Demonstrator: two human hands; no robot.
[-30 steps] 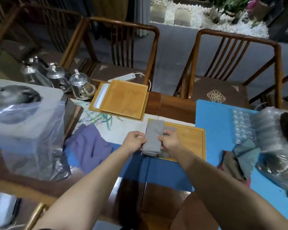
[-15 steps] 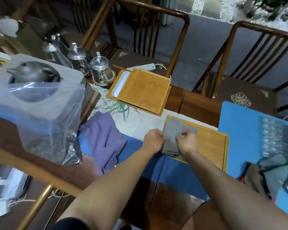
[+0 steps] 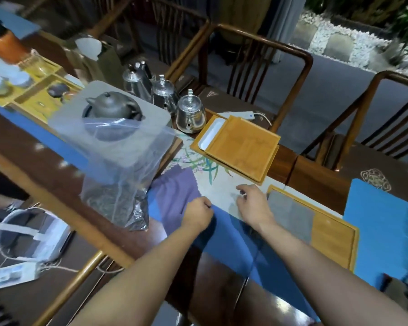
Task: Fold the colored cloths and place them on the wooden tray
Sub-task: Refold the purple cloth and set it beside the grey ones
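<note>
Released, grey cloth lies folded in wooden tray; hands gone.

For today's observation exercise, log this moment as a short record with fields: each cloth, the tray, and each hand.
grey cloth: folded, lying on the wooden tray
purple cloth: unfolded, on the table left of the tray
left hand: closed on the purple cloth's edge
right hand: open, empty, beside the tray
</note>
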